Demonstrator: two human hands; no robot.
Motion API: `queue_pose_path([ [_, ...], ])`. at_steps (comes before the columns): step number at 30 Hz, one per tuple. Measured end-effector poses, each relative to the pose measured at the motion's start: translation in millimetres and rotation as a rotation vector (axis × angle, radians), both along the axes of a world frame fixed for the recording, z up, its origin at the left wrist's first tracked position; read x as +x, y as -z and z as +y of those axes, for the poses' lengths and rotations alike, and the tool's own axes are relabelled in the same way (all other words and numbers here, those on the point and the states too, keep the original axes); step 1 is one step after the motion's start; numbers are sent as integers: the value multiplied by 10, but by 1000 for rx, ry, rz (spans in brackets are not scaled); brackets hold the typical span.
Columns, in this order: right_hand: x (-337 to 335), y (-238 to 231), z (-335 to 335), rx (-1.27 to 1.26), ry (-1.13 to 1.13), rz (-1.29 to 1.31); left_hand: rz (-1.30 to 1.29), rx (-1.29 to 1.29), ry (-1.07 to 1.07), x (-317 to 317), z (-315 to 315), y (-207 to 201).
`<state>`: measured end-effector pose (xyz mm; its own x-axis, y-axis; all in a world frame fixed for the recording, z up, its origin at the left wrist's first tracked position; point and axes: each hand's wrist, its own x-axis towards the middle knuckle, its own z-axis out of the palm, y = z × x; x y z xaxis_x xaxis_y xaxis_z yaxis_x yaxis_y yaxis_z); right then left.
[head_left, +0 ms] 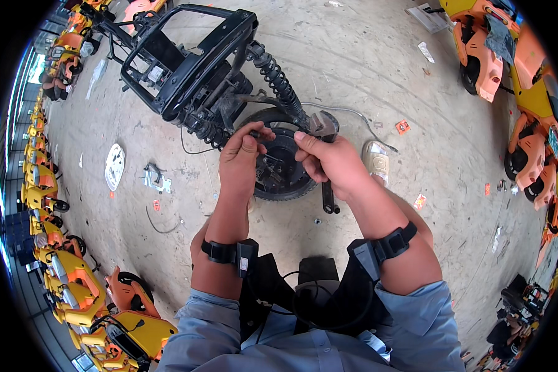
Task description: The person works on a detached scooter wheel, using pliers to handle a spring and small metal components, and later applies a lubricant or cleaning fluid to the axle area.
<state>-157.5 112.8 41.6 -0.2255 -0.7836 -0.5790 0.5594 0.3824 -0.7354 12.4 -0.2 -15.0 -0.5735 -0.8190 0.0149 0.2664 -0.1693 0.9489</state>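
My right hand is wrapped round an adjustable wrench. The wrench's jaws stick out above my thumb, and its dark handle comes out below my fist. To the left, my left hand pinches a small dark piece, too small to name for sure. Both hands are above the black wheel of a stripped scooter frame. A black coil-spring shock absorber runs down to the wheel beyond my right hand. My fingers cover part of the wheel and its hub.
A metal bracket and a white oval plate lie on the concrete floor to the left. A grey cable trails rightward from the wheel, near a shoe. Yellow and orange scooters line both sides.
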Motion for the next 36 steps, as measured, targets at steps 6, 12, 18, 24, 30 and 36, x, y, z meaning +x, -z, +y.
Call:
queue_pose_path([
  [6, -35, 141, 2, 75, 38, -312, 31, -14, 39, 0, 4, 2],
  [12, -42, 199, -14, 85, 30, -259, 13, 66, -5, -60, 37, -63],
  [18, 11, 133, -56, 36, 12, 7, 3, 190, -59, -62, 9, -16],
  [24, 27, 165, -61, -43, 22, 82, 45, 294, -96, -54, -15, 1],
  [30, 73, 164, -94, -30, 32, 78, 68, 301, -109, -67, 11, -73],
  [36, 91, 169, -135, 7, 33, 58, 68, 296, -94, -39, -4, -83],
])
